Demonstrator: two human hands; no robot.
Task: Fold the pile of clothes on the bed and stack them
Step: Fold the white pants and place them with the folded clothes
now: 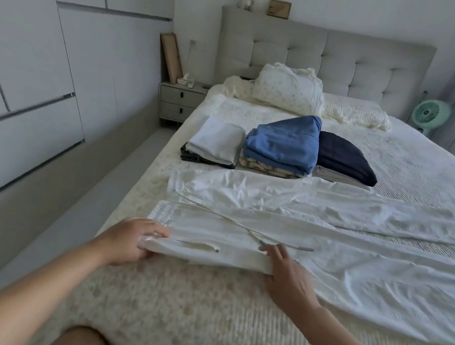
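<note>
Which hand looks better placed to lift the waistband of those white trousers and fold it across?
Probably the left hand: its fingers already curl round the waistband corner of the white trousers. The right hand only rests flat on the near edge, beside the drawstring.

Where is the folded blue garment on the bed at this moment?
In the head view, the folded blue garment tops the middle stack, between the folded white cloth on its left and the dark navy garment on its right.

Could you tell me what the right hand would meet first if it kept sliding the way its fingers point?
Probably the drawstring lying across the white trousers: the right hand points up and slightly left, and the cord's grey tip sits just past its fingertips.
</note>
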